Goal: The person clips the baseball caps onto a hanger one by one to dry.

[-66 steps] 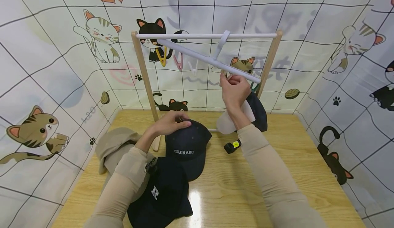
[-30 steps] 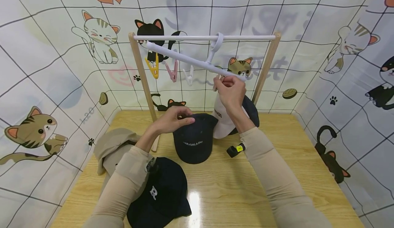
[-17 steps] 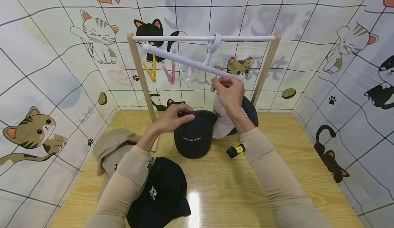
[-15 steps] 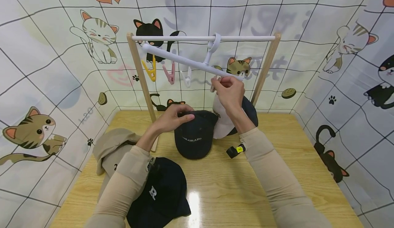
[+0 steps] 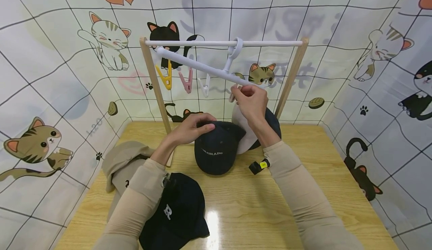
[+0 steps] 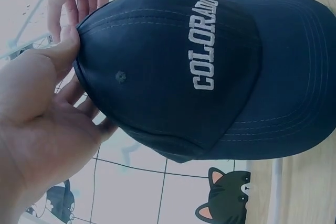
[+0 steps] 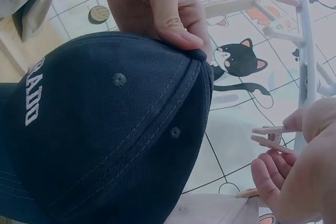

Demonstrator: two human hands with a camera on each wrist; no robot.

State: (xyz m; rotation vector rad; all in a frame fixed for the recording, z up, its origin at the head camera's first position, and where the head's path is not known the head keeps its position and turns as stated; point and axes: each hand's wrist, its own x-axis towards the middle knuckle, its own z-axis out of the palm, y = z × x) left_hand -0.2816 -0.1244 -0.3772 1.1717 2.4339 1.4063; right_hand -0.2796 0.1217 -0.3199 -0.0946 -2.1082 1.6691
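Observation:
My left hand (image 5: 193, 130) pinches the top of a navy baseball cap (image 5: 216, 156) lettered COLORADO, thumb in front and fingers behind. The cap hangs brim-down above the table. My right hand (image 5: 252, 102) pinches a pale clothespin (image 7: 270, 139) by its handle ends; in the right wrist view its tips stand slightly apart, with no cloth between them. This clothespin is at the lower right part of a tilted white hanger (image 5: 199, 66). Behind the right forearm, a white cap (image 5: 242, 130) and a dark cap (image 5: 273, 124) hang, partly hidden.
The hanger hooks over the white rail (image 5: 192, 43) of a wooden-legged rack (image 5: 293, 77). Yellow (image 5: 165, 78), pink (image 5: 186, 81) and white (image 5: 204, 86) clips dangle from its left half. A black cap (image 5: 182, 208) and beige hats (image 5: 125, 160) lie on the table (image 5: 256, 208) at left.
My left hand has lifted the navy cap off the table area and carried it rightward, up to the white cap. My right hand, the hanger and its clips have shifted slightly left.

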